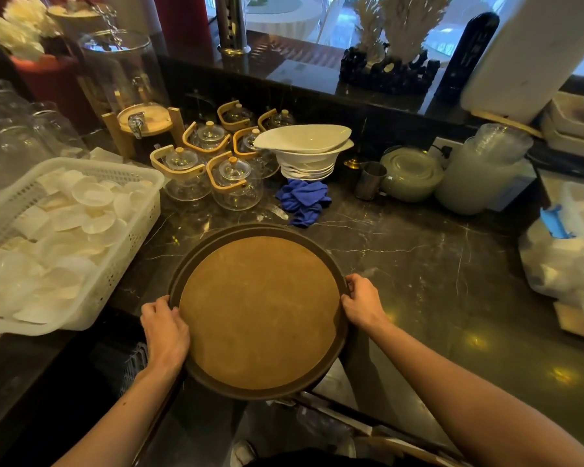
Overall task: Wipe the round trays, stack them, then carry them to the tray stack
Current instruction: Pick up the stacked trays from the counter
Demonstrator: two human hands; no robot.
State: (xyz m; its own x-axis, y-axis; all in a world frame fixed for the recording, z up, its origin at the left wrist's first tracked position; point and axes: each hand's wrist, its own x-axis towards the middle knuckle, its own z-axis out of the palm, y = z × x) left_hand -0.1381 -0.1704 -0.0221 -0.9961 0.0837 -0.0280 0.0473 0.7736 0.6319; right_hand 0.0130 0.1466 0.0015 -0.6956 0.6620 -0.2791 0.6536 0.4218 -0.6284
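Both hands on the round dark-brown trays with a tan cork-like liner (259, 311). At least two are nested; a second rim shows at the far edge. The stack sits half on the near edge of the black veined marble counter (418, 264), and its near part overhangs into open space above the floor.

Left hand (165, 328) has its fingers (155, 306) closed over the left rim. Right hand (361, 299) has its fingers closed over the right rim. The grip looks like a lift or carry, not wiping. The crumpled blue cloth (305, 202) lies loose on the counter just beyond the trays.

Risks, judged:
- Overhang means a slack grip could let the stack tip off the near edge.
- Nested trays may slide apart if lifted tilted.
- Swinging left could clip the white perforated plastic basket of small white dishes (142, 210), which lies close by.
- Pushing far would crowd the glass teapots with bamboo handles (230, 183) and the stacked white bowls (305, 153).

Surface: polished and reflective, likely slick. Room: dim service station, cluttered counter, glass drink dispenser (122, 72) at far left, window ledge beyond. The tray stack they are bound for is not in view.
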